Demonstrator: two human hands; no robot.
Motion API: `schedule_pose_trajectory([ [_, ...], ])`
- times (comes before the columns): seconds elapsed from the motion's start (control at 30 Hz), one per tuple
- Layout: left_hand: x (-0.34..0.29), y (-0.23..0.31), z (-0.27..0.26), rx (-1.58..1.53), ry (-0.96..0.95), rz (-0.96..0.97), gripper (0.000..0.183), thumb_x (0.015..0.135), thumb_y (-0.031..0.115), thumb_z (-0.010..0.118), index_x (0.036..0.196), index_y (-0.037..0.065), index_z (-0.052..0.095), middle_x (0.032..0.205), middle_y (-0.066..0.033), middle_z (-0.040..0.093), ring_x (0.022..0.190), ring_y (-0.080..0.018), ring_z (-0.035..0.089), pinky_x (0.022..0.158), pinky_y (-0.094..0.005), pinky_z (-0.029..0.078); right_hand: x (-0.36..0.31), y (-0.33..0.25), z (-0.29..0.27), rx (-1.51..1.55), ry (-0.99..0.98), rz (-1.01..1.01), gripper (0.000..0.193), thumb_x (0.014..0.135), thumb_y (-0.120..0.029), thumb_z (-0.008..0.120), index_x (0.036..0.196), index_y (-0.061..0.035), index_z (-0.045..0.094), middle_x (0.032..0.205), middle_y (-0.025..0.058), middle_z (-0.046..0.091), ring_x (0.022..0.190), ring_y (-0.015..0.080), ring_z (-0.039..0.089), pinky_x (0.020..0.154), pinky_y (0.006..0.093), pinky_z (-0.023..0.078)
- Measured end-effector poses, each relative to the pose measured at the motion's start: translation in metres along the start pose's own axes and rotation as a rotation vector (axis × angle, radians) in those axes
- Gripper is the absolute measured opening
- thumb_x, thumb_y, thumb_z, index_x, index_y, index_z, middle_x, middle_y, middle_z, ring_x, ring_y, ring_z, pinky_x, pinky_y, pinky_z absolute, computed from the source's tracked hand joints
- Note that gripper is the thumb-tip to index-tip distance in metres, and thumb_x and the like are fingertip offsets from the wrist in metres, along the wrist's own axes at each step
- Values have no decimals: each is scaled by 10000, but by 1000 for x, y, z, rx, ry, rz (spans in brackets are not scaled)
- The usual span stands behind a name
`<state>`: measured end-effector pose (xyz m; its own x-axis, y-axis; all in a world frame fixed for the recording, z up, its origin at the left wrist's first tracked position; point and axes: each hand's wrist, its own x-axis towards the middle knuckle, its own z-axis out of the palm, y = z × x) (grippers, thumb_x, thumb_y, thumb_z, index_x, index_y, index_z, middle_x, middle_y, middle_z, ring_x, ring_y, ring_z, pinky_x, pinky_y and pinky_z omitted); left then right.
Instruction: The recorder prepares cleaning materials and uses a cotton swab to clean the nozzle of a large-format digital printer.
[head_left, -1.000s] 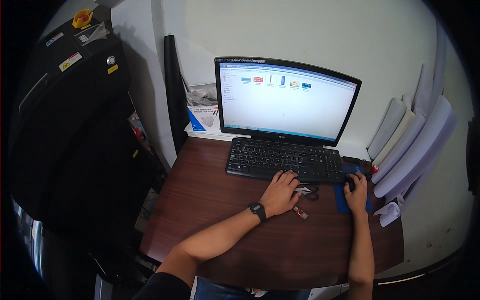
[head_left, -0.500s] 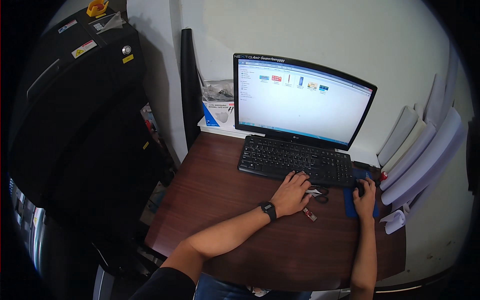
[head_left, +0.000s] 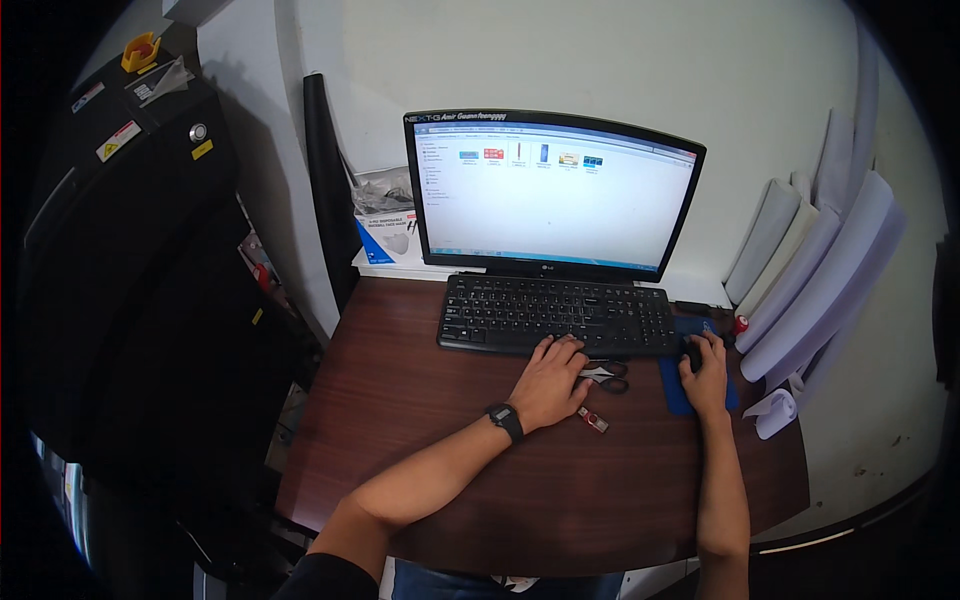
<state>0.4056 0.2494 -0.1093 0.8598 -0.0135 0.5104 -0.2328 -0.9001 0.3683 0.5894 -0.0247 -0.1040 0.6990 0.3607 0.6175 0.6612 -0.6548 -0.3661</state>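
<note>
My left hand (head_left: 549, 383) rests on the wooden desk with its fingers stretched out, the tips at the front edge of the black keyboard (head_left: 530, 316). A black watch is on that wrist. Partly under this hand lies a pair of scissors (head_left: 615, 378) with black handles, and a small red and silver USB stick (head_left: 593, 419) lies nearer to me. At the right, my right hand (head_left: 706, 378) is curled over a black computer mouse (head_left: 692, 350) on a blue mouse pad (head_left: 676, 392). Behind the keyboard, the monitor (head_left: 555, 200) shows a file window with a row of several small pictures.
White paper rolls (head_left: 815, 285) lean against the wall at the right. A box of face masks (head_left: 390, 236) stands left of the monitor, beside a tall black roll (head_left: 328, 180). The large black machine (head_left: 130, 260) fills the left side, with a yellow tape dispenser (head_left: 140, 52) on top.
The whole scene has shifted left in the picture as my view turned slightly right. My hands keep their places at the keyboard and on the mouse.
</note>
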Motion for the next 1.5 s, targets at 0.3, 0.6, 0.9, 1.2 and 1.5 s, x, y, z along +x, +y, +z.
schedule_pose_trajectory([
  [0.3,0,-1,1,13,3,10,343,962,254,681,1202,11,651,1400,-189,547,1412,-351,447,1221,-516,293,0,1,0,5,-3,-4,378,829,-77,705,1199,-6,679,1343,208,572,1260,404,558,1079,466,462],
  [0.6,1,0,-1,6,-9,4,340,959,250,680,1197,9,648,1403,-193,551,1415,-350,447,1224,-516,289,0,2,1,2,-14,7,365,834,-85,706,1190,-7,682,1340,210,576,1261,404,557,1077,469,461],
  [0.9,1,0,0,1,-7,4,335,958,244,683,1201,15,651,1409,-193,546,1415,-353,444,1225,-515,288,0,-1,-2,21,-9,17,381,836,-85,706,1205,1,675,1372,221,559,1286,419,548,1091,474,456],
  [1.2,0,-1,1,-11,0,2,331,961,251,684,1192,15,660,1404,-184,543,1422,-352,438,1226,-520,286,1,-5,-4,17,-54,21,413,823,-81,699,1227,6,673,1394,221,546,1306,411,540,1103,467,452],
  [1.5,0,-1,3,-18,-5,7,316,966,255,681,1177,21,667,1389,-175,543,1435,-339,430,1233,-522,276,1,-8,-7,25,-62,16,428,824,-66,689,1245,12,667,1393,217,550,1312,406,538,1113,457,443],
])
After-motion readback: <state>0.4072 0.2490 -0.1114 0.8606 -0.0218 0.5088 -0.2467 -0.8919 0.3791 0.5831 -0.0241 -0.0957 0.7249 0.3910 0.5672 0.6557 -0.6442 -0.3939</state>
